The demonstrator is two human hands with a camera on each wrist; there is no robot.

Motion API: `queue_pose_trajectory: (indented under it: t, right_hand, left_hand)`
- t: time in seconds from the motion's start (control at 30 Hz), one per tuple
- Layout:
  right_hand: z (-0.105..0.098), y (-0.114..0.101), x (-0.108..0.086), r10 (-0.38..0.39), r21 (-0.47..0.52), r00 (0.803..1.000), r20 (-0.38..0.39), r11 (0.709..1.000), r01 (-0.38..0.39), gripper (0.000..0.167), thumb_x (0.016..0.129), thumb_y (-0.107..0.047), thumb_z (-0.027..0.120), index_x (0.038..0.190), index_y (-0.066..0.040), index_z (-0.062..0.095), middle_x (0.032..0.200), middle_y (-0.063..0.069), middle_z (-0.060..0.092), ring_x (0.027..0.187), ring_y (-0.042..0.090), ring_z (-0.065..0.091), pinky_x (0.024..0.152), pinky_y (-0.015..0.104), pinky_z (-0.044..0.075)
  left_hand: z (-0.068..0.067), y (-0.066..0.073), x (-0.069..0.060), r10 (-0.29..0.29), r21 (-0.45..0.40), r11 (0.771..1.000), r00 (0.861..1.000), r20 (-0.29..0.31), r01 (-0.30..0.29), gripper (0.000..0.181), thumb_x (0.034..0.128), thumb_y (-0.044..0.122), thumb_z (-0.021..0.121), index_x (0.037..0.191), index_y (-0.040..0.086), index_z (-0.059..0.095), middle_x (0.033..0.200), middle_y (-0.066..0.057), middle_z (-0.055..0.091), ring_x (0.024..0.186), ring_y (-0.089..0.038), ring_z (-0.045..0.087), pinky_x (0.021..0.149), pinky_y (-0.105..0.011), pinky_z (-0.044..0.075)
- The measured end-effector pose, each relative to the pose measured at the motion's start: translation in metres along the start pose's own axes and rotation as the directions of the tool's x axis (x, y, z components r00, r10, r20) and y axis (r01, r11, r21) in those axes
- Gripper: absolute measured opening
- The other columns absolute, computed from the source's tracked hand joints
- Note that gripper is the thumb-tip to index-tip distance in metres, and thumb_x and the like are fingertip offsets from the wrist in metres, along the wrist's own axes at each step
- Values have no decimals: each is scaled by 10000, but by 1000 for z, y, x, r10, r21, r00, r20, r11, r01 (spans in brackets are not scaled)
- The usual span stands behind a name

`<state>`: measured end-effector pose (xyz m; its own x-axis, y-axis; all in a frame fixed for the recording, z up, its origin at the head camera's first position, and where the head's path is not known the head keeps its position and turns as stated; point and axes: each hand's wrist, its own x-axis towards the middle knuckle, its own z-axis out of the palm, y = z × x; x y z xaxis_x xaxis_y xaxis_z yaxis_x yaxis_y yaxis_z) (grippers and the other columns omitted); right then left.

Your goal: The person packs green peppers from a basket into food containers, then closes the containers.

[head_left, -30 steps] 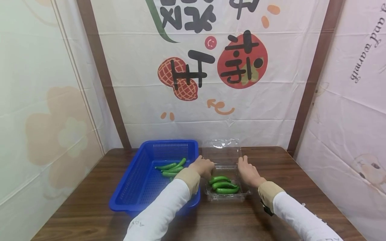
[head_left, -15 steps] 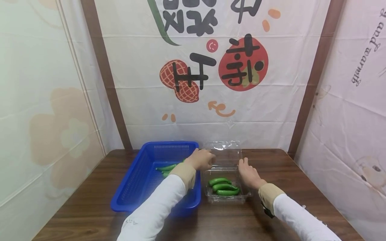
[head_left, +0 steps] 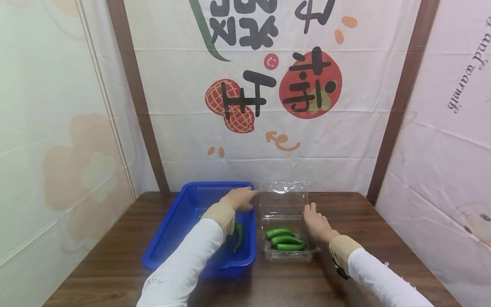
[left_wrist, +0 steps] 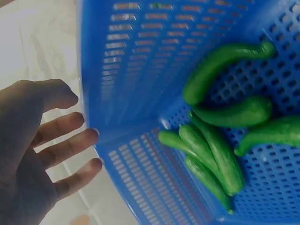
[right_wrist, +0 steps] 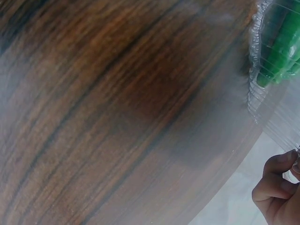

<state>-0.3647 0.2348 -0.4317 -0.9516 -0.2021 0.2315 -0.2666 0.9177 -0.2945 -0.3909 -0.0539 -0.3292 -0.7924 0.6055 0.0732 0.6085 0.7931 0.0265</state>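
Blue basket [left_wrist: 122,112]: cut off by the top, right and bottom edges of the left wrist view; its floor is partly covered in the head view by the left sleeve [head_left: 180,260], whose small print cannot be read.
Green peppers [head_left: 238,236] inside: mostly hidden in the head view; one is cut off at the left wrist view's right edge.
Left hand [head_left: 238,199]: cropped by that view's left edge.
Right hand [right_wrist: 276,187] and clear box [head_left: 288,256]: both cropped by the right wrist view's right edge.
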Motion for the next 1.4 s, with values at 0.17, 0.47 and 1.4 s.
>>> queue_pose_trajectory:
  t: [0.17,0.47,1.4]
  right_hand:
    - [1,-1,0,-12,-23,999,-30,1000,11,150,1034,-63,380,1112,64,396,1226,347,369,704,418,582,648,547,496]
    - [0,-4,-1,-32,-57,998,-54,998,29,121,963,-22,485,1025,25,392,1033,230,383,584,330,537,544,493,471]
    - [2,-5,-4,-45,-69,997,-61,997,40,102,1035,-46,373,1046,52,401,1024,235,391,582,315,535,528,478,473]
  left_hand:
    - [0,-12,-15,-54,-45,997,997,51,56,135,856,57,676,887,129,566,825,-8,536,764,-201,527,710,-385,474]
    - [4,-22,-45,-250,-59,961,943,220,269,204,866,36,610,726,151,516,702,-6,500,657,-175,457,608,-344,395]
    - [1,-7,-91,-443,44,892,847,294,451,307,688,321,911,762,158,662,878,-44,637,899,-225,601,924,-418,498]
